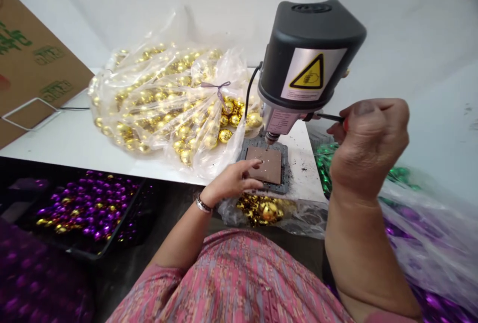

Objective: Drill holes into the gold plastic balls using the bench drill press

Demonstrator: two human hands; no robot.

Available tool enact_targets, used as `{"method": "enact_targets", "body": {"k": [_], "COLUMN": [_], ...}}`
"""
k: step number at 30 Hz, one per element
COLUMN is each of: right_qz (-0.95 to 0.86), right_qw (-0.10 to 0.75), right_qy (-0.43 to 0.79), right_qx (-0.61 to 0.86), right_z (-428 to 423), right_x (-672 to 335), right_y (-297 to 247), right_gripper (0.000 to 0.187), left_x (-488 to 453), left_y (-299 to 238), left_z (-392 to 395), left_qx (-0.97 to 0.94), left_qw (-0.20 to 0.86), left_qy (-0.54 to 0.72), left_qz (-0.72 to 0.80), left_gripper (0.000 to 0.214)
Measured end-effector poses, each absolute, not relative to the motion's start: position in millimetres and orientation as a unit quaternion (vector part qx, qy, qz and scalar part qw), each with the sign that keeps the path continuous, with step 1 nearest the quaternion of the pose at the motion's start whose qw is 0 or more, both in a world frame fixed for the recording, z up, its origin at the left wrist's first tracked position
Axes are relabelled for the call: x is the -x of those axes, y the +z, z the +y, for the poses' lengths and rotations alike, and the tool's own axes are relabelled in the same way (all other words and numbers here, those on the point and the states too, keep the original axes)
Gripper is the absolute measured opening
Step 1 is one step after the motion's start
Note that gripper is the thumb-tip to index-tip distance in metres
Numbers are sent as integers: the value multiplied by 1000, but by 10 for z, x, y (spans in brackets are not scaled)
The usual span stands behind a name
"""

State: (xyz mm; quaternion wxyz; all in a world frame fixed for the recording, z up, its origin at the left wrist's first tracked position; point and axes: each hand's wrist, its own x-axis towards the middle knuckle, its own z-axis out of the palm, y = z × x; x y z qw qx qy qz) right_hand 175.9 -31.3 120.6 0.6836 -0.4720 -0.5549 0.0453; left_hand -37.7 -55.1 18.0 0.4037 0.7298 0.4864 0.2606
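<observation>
A black bench drill press [311, 29] with a yellow warning label stands on the white table. My right hand [368, 139] is closed around the end of its feed lever [330, 117]. Under the drill bit [268, 147], a square brown board [274, 166] with small holes or specks lies on the grey drill base [286, 183]. My left hand [239, 177] rests at the board's left side, thumb and finger stretched apart over it, close to the bit. No item shows clearly between those fingers.
A tied clear bag of gold balls [160, 99] fills the table's left part. Dark shavings dot the white table [304, 156]. Below the front edge lies a bag of gold pieces [265, 211]. A crate of purple balls [89, 208] stands lower left; a cardboard box [33, 64] is behind.
</observation>
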Motion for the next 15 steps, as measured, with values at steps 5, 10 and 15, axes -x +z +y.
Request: {"method": "enact_targets", "body": {"k": [5,10,15], "right_qz": [-554,-554,-559], "right_qw": [683,684,678], "right_qy": [49,56,66], "right_qx": [473,471,473], "right_z": [-304,-327,-355], "right_x": [-1773,-1777,-1790], "right_y": [1188,1144,1093], "right_gripper": [39,41,40], "left_x": [702,818,755], "left_y": [168,141,51], "left_z": [-49,404,456], "left_qx": [-616,-668,-696], "left_qw": [192,125,110], "left_qy": [380,247,188], "left_qz": [663,690,684], "left_gripper": [36,48,45]}}
